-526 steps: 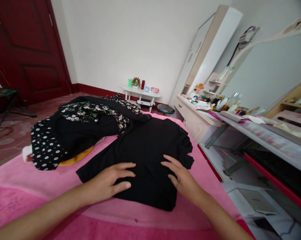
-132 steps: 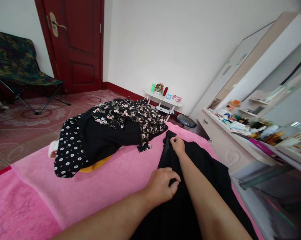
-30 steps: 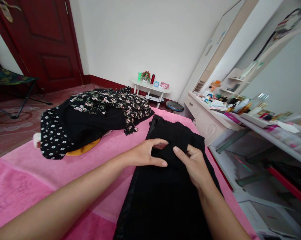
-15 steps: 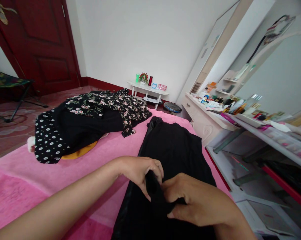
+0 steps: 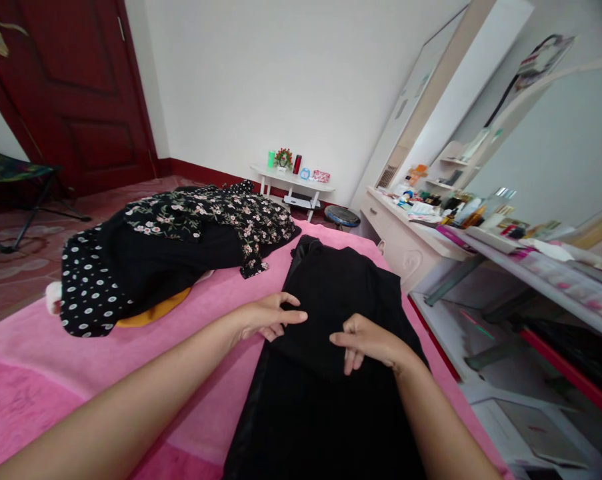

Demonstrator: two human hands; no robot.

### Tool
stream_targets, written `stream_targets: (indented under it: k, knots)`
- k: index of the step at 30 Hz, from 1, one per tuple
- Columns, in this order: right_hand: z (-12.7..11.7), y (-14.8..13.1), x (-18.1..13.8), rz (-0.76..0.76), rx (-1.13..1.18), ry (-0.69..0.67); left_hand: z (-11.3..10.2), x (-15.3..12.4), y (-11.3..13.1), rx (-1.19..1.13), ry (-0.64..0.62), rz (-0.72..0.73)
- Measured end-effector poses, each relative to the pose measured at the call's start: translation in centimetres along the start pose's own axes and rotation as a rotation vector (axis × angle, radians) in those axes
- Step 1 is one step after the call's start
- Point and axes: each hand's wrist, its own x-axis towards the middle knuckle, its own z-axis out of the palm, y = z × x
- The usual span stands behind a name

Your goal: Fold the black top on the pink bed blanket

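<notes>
A long black garment (image 5: 325, 413) lies spread on the pink bedding, with a shiny dark strip along its left edge. Over its left edge hovers my left hand (image 5: 271, 316), thumb and fingers apart and holding nothing. My right hand (image 5: 363, 341) is above the middle of the same garment, its fingers loosely bent and apart, with no cloth seen between them. Whether either hand's lower fingers touch the fabric, I cannot tell. To the left is a heap of clothes: a floral black piece (image 5: 221, 217) on top and a dotted black piece (image 5: 93, 287) at the near end.
Pink bedding (image 5: 215, 387) stretches under the clothes. A vanity (image 5: 405, 247) crowded with bottles stands along the right. Ahead, by the wall, are a small white table (image 5: 293, 179) and a round stool (image 5: 341, 215). A folding chair (image 5: 18, 173) is near the red door (image 5: 75, 93).
Both hands have let go of the bunched black cloth they were pinching. They have moved up and forward over the garment, a little apart, and the cloth beneath lies flatter.
</notes>
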Motion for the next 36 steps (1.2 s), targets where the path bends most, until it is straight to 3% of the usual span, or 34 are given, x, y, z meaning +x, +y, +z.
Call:
stream_targets:
  k: [2, 5, 7, 10, 14, 16, 17, 19, 22, 26, 28, 31, 36]
  knots:
    - [-0.4, 0.3, -0.2, -0.041, 0.022, -0.045, 0.0, -0.2, -0.2, 0.067, -0.068, 0.022]
    - [-1.0, 0.6, -0.6, -0.087, 0.034, -0.137, 0.0, -0.7, -0.1, 0.121, -0.285, 0.04]
    - [-1.1, 0.8, -0.4, -0.057, -0.062, -0.115, 0.0, -1.0, 0.1, 0.164, -0.412, 0.044]
    - [-0.8, 0.7, 0.2, -0.053, -0.308, 0.214, -0.2, -1.3, 0.3, 0.201, -0.536, 0.049]
    - [0.6, -1.0, 0.6, -0.236, -0.537, 0.791, -0.1, -1.9, 0.9, 0.241, -0.577, 0.047]
    - [1.8, -1.7, 1.0, -0.384, -0.58, 0.935, 0.2, -2.4, 1.3, 0.303, -0.557, 0.048]
    - [2.5, -1.8, 1.4, -0.451, -0.611, 0.937, 0.3, -2.6, 1.6, 0.345, -0.541, 0.046]
    - [3.8, -1.4, 2.4, -0.515, -0.709, 0.814, 0.3, -2.6, 2.2, 0.447, -0.463, 0.069]
    - [5.3, -0.3, 4.0, -0.439, -0.856, 0.583, -0.3, -0.7, 3.2, 0.582, -0.175, 0.217]
    - [6.0, 0.2, 4.8, -0.374, -0.909, 0.566, -1.4, 5.3, 5.0, 0.759, 0.327, 0.468]
    - [5.9, 0.1, 4.6, -0.368, -0.91, 0.572, -1.5, 8.8, 5.9, 0.879, 0.499, 0.557]
    - [5.8, 0.0, 4.4, -0.369, -0.882, 0.571, -1.2, 13.4, 7.3, 1.095, 0.589, 0.606]
    - [5.6, 0.4, 4.3, -0.395, -0.792, 0.567, -1.0, 19.1, 9.4, 1.26, 0.62, 0.503]
